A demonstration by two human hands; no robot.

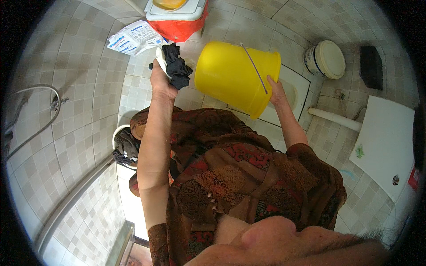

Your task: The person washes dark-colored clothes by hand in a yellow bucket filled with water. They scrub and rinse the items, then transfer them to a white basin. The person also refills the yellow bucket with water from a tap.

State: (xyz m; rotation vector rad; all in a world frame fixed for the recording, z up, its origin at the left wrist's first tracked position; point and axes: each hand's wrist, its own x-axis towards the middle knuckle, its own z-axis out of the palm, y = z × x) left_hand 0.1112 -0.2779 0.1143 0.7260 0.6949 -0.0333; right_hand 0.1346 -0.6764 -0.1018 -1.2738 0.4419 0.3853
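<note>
My left hand point(162, 79) grips a bundle of black cloth point(177, 66) together with a white cloth point(161, 60). In my right hand point(277, 91) is the rim of a yellow plastic bucket point(233, 76). The bucket lies tipped on its side in the air or against the floor; which one I cannot tell. Its mouth faces right, so the inside is hidden. A thin purple handle point(254, 68) crosses the bucket's wall near the rim. Behind the rim, a squat toilet point(293, 94) shows in the tiled floor.
A white printed plastic bag point(136, 37) and a white-lidded bin with a red liner point(178, 28) stand ahead. At right are a lidded white pail point(330, 60), a white pipe point(332, 118) and a washbasin point(382, 146). Left: a shower hose point(55, 91), and dark clothes point(127, 144) in a white container.
</note>
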